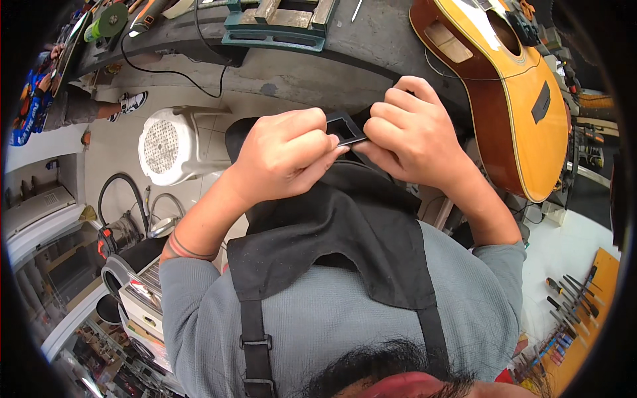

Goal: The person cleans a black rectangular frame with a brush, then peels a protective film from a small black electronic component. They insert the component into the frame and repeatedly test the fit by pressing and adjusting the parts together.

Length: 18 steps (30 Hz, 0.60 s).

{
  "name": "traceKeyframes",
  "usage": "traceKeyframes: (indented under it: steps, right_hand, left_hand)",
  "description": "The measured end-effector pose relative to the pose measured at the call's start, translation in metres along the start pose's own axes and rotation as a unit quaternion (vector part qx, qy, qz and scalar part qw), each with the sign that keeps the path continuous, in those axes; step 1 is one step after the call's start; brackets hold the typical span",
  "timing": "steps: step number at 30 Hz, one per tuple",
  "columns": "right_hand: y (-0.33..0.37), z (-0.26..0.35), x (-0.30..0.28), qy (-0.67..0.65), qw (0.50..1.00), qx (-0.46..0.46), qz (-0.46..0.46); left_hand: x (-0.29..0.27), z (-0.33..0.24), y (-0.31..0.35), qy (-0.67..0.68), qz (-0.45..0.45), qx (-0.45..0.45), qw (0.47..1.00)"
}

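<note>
Both of my hands hold a small black rectangular frame (pixel 353 139) with an opening in its middle, above my black apron. My left hand (pixel 285 156) pinches its left end between thumb and curled fingers. At the other end my right hand (pixel 415 132) grips it with the fingers folded in, hiding that side. To the right, an acoustic guitar (pixel 514 149) with a pale top and reddish-brown side lies partly on the workbench. A rectangular cutout (pixel 448 42) shows in its side, and a dark bridge (pixel 542 102) sits on its top.
A green metal vise (pixel 273 38) stands on the grey workbench (pixel 371 33) ahead, with a grinder (pixel 147 16) and black cable (pixel 166 71) to its left. A white stool (pixel 192 142) is at left. Another person's leg (pixel 99 109) shows beyond. Tools hang on an orange board (pixel 600 282) at right.
</note>
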State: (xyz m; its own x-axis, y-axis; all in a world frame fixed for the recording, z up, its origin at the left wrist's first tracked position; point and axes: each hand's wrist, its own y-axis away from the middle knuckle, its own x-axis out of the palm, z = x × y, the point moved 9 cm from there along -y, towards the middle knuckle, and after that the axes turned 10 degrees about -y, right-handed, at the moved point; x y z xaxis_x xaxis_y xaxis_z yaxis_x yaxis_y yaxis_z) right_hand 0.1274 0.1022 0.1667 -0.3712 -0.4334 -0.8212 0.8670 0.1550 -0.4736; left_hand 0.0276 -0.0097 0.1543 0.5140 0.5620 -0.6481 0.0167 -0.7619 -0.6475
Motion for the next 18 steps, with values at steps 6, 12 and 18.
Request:
traceKeyframes:
  steps: [6,12,18]
  right_hand:
    - [0.012,-0.008,-0.002,-0.131,0.988,0.039,-0.066]
    - [0.024,-0.009,-0.004,-0.135,0.984,0.046,-0.104]
    - [0.007,0.005,-0.007,-0.091,0.991,0.035,-0.095]
  left_hand:
    - [-0.002,0.007,0.000,0.036,0.003,-0.032,0.999]
    - [-0.013,0.011,0.003,0.013,-0.002,-0.022,1.000]
    - [-0.012,0.001,-0.001,-0.010,0.006,0.021,1.000]
